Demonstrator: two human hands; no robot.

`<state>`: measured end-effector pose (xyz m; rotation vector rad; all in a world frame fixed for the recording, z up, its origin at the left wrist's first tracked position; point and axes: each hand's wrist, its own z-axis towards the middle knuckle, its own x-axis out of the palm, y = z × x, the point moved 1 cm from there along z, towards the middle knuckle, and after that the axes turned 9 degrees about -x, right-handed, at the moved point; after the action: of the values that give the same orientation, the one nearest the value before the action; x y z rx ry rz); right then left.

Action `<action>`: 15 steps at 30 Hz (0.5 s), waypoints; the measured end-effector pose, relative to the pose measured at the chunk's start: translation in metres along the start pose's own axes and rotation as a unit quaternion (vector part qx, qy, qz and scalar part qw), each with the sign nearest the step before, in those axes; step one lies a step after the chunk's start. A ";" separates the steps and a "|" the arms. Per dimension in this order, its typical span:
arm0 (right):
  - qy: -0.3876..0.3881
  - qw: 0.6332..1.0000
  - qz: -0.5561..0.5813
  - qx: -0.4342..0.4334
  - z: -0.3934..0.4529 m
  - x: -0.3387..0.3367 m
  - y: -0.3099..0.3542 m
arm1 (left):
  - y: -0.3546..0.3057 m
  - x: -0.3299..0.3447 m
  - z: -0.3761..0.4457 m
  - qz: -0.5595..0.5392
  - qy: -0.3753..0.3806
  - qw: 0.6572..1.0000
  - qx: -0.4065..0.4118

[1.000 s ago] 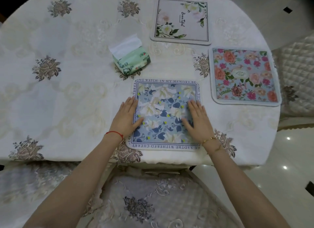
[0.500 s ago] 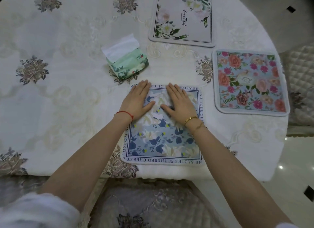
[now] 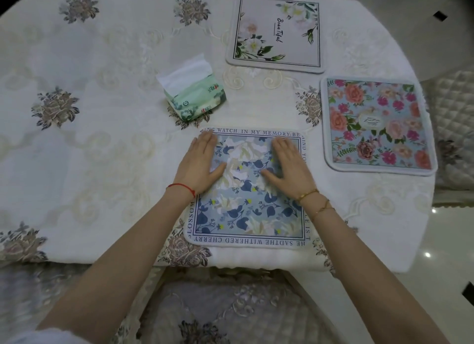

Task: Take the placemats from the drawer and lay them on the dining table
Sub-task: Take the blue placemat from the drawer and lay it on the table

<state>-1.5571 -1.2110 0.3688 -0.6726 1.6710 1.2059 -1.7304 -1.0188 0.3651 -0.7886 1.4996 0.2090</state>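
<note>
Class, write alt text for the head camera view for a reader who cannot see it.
Both hands, left hand and right hand, press flat on a blue floral placemat at the table's near edge. A pink floral placemat and a white floral placemat lie beyond, with a green tissue pack on the embroidered tablecloth.

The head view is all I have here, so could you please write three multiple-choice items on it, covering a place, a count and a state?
1. Where is the tissue pack?
A. on the pink floral placemat
B. on the tablecloth beyond the blue placemat
C. on the chair

2. How many placemats lie on the table?
A. two
B. three
C. five

3. How are the hands?
A. flat on the blue placemat
B. clenched in the air
C. gripping the tissue pack

Answers: B, it sits past the blue placemat; B, blue, pink floral placemat and white placemat; A, left hand and right hand press flat.
</note>
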 end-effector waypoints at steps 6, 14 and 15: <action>0.045 0.996 -0.022 -0.078 0.009 0.033 0.035 | -0.028 0.018 -0.015 -0.014 0.055 0.997 0.053; 0.008 1.000 0.000 0.006 -0.049 0.015 -0.004 | 0.005 0.015 -0.034 -0.001 0.033 0.999 0.022; 0.006 1.000 0.006 0.017 -0.058 0.013 -0.009 | 0.010 0.014 -0.038 -0.004 0.031 0.999 0.018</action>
<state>-1.5764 -1.2664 0.3582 -0.6514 1.7044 1.1823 -1.7655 -1.0388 0.3533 -0.7791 1.5536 0.1521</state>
